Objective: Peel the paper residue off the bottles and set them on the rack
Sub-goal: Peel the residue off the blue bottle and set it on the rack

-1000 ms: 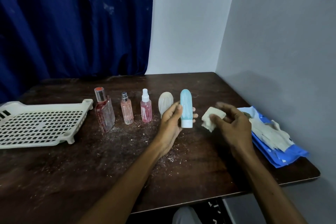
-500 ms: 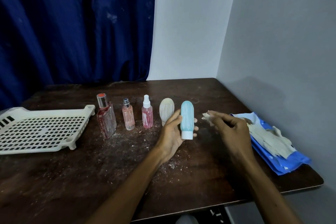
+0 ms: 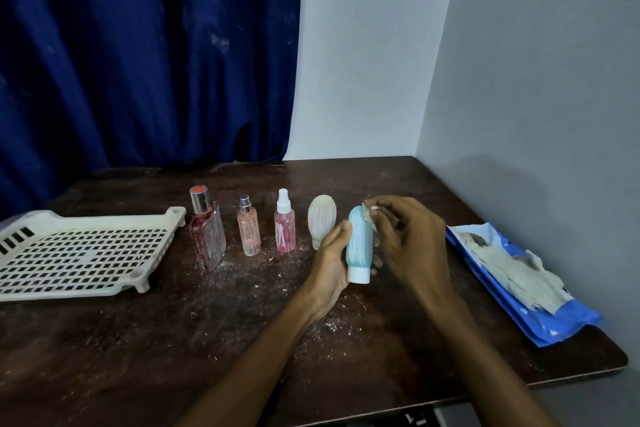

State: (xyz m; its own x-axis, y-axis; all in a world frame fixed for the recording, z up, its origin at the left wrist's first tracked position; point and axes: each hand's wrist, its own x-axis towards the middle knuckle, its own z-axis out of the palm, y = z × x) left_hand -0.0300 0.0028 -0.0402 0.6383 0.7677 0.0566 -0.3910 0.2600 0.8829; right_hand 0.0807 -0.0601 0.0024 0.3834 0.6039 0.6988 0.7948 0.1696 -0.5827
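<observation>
- Whereas half a second ago the right hand (image 3: 408, 243) was apart from the blue bottle (image 3: 359, 246), it now meets the bottle's rounded top, its grip pinching a whitish scrap (image 3: 370, 213) there.
- The left hand (image 3: 329, 260) keeps its grip wrapped round the bottle from the left, thumb on the front.
- The bottle is upright near the table's (image 3: 138, 357) middle, white cap down; whether the cap touches the wood I cannot tell.
- Its smooth plastic is streaked with pale residue.
- Left of it stand a cream ribbed oval bottle (image 3: 322, 222), a pink spray bottle (image 3: 285, 229), a small pink bottle (image 3: 248, 234) and a square red glass bottle (image 3: 207, 239).
- A white plastic lattice rack (image 3: 79, 253) lies at the far left.
- Pale crumbs (image 3: 325, 319) dust the dark table.
</observation>
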